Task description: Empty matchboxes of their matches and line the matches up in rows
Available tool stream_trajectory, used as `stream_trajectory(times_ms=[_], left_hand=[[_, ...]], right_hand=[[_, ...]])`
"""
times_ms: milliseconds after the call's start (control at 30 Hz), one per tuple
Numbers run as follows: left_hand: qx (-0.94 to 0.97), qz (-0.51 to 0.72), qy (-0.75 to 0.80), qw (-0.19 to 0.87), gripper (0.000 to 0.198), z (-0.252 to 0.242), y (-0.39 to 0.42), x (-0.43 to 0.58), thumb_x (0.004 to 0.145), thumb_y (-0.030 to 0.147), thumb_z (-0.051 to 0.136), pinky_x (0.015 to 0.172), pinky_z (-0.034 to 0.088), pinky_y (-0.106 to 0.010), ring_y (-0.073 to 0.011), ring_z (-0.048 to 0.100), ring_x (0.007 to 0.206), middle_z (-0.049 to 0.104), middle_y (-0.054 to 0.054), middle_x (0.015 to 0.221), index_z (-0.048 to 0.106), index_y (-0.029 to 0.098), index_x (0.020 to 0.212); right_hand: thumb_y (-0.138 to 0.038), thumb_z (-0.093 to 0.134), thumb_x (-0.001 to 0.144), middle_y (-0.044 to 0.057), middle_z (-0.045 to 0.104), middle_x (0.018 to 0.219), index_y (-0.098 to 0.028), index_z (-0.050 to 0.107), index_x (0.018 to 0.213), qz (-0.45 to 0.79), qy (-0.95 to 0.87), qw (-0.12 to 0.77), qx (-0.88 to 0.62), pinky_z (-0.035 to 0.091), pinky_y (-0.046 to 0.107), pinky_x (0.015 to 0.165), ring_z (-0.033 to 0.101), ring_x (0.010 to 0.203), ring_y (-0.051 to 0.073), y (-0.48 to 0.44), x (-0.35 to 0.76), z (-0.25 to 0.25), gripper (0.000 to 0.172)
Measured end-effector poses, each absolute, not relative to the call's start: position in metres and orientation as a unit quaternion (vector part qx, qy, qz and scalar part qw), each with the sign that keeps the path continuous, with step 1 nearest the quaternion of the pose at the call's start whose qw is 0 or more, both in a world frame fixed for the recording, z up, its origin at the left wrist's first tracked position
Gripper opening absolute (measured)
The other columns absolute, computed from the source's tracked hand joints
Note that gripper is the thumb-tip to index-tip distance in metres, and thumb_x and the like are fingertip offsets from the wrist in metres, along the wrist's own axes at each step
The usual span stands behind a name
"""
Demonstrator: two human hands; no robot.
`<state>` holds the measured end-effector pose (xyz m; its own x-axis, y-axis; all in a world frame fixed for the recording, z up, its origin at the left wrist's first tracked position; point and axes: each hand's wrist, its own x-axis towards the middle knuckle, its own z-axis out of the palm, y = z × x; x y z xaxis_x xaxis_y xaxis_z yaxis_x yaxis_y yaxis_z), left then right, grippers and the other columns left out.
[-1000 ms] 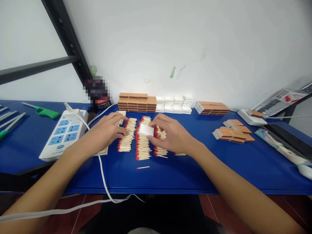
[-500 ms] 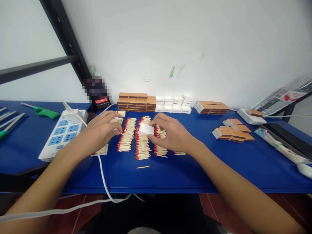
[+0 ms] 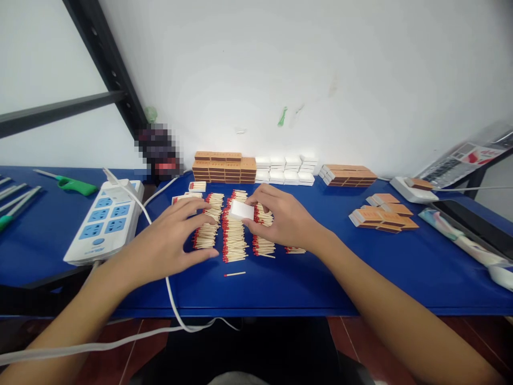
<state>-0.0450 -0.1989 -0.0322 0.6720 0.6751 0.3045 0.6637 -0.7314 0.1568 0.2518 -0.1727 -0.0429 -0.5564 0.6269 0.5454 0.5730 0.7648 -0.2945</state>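
Observation:
Between the thumb and fingers of my right hand (image 3: 276, 216) is a small white matchbox tray (image 3: 241, 210), held over the middle row of red-tipped matches (image 3: 234, 240). My left hand (image 3: 180, 235) is open, fingers spread, at the left row of matches (image 3: 207, 235); whether it touches them I cannot tell. Behind it lie filled matchbox trays (image 3: 197, 186), partly covered by the hand. Another match row (image 3: 263, 246) runs under my right hand, and a few matches (image 3: 295, 250) show beneath its wrist. One loose match (image 3: 234, 274) lies nearer the front edge.
Against the wall stand stacked brown matchboxes (image 3: 224, 170), white trays (image 3: 285, 170) and matchbox sleeves (image 3: 349, 175). More matchboxes (image 3: 383, 214) lie to the right. A power strip (image 3: 106, 222) with a white cable (image 3: 170, 289) crosses the left side. A green lighter (image 3: 74, 185) lies far left.
My left hand has moved right and toward the front, from the filled trays to the left match row, and its fingers have spread. My right hand stays with the white tray.

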Motion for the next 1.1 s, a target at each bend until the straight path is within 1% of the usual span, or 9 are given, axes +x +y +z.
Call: stream_trajectory(times_ms=[67,167,233,367,600,833,900,1000,1100], left_hand=[[0.916,0.175,0.361,0.028,0.062,-0.034,-0.213,-0.034,0.088,0.063,0.075,0.124,0.04,-0.058,-0.0374,0.045,0.148,0.056,-0.014,0.15,0.062,0.023,0.133],[0.917,0.171,0.355,0.055,0.07,-0.039,-0.227,-0.017,0.083,0.063,0.08,0.122,0.043,-0.056,-0.0376,0.043,0.149,0.054,-0.015,0.151,0.056,0.023,0.134],[0.915,0.182,0.355,0.055,0.069,-0.044,-0.229,-0.01,0.082,0.06,0.082,0.121,0.043,-0.057,-0.0382,0.042,0.15,0.053,-0.016,0.151,0.053,0.023,0.133],[0.911,0.205,0.357,0.013,0.065,-0.052,-0.22,-0.005,0.087,0.054,0.08,0.122,0.041,-0.058,-0.0379,0.041,0.149,0.053,-0.019,0.149,0.049,0.02,0.133],[0.916,0.193,0.352,-0.016,0.066,-0.055,-0.211,-0.005,0.092,0.058,0.073,0.122,0.039,-0.061,-0.0398,0.043,0.149,0.054,-0.02,0.15,0.047,0.021,0.14],[0.91,0.198,0.363,0.011,0.065,-0.056,-0.212,-0.013,0.09,0.058,0.075,0.121,0.041,-0.059,-0.0389,0.043,0.148,0.054,-0.017,0.15,0.05,0.023,0.139],[0.911,0.2,0.36,0.014,0.064,-0.057,-0.213,-0.014,0.091,0.058,0.075,0.12,0.042,-0.059,-0.0383,0.045,0.147,0.055,-0.016,0.15,0.051,0.023,0.138],[0.913,0.202,0.355,0.015,0.059,-0.058,-0.214,-0.015,0.093,0.057,0.073,0.119,0.044,-0.058,-0.0374,0.046,0.146,0.056,-0.016,0.148,0.051,0.023,0.136],[0.914,0.2,0.352,0.012,0.057,-0.057,-0.215,-0.013,0.094,0.055,0.072,0.119,0.045,-0.059,-0.0371,0.047,0.146,0.056,-0.017,0.148,0.051,0.023,0.136]], right_hand=[[-0.035,0.069,0.095,0.007,0.062,0.1,-0.022,0.063,0.108,0.037,-0.879,0.326,-0.346,0.043,0.033,0.067,0.057,0.081,0.02,-0.173,0.252,-0.042,0.019],[-0.035,0.069,0.095,0.006,0.062,0.099,-0.021,0.063,0.107,0.033,-0.877,0.324,-0.353,0.044,0.034,0.069,0.057,0.081,0.02,-0.173,0.252,-0.041,0.02],[-0.036,0.069,0.095,0.007,0.062,0.099,-0.02,0.064,0.107,0.034,-0.876,0.325,-0.354,0.044,0.034,0.069,0.057,0.081,0.02,-0.172,0.252,-0.041,0.021],[-0.036,0.068,0.096,0.007,0.063,0.101,-0.019,0.064,0.107,0.031,-0.874,0.333,-0.352,0.045,0.034,0.069,0.058,0.082,0.02,-0.172,0.253,-0.04,0.021],[-0.036,0.069,0.093,0.008,0.066,0.104,-0.021,0.065,0.106,0.012,-0.851,0.344,-0.396,0.045,0.036,0.071,0.059,0.08,0.021,-0.163,0.271,-0.028,0.02],[-0.044,0.077,0.086,0.007,0.069,0.086,-0.02,0.068,0.111,-0.015,-0.755,0.363,-0.546,0.045,0.038,0.07,0.063,0.074,0.025,-0.133,0.331,-0.018,0.036],[-0.044,0.079,0.083,0.008,0.071,0.092,-0.019,0.068,0.111,-0.016,-0.74,0.368,-0.563,0.048,0.039,0.072,0.064,0.072,0.024,-0.124,0.349,-0.018,0.039],[-0.041,0.076,0.085,0.011,0.073,0.101,-0.019,0.07,0.109,-0.018,-0.73,0.375,-0.571,0.051,0.041,0.076,0.064,0.072,0.022,-0.113,0.371,-0.022,0.033],[-0.04,0.071,0.088,0.011,0.074,0.096,-0.019,0.073,0.104,-0.013,-0.726,0.366,-0.582,0.053,0.042,0.078,0.066,0.075,0.024,-0.105,0.385,-0.027,0.027]])
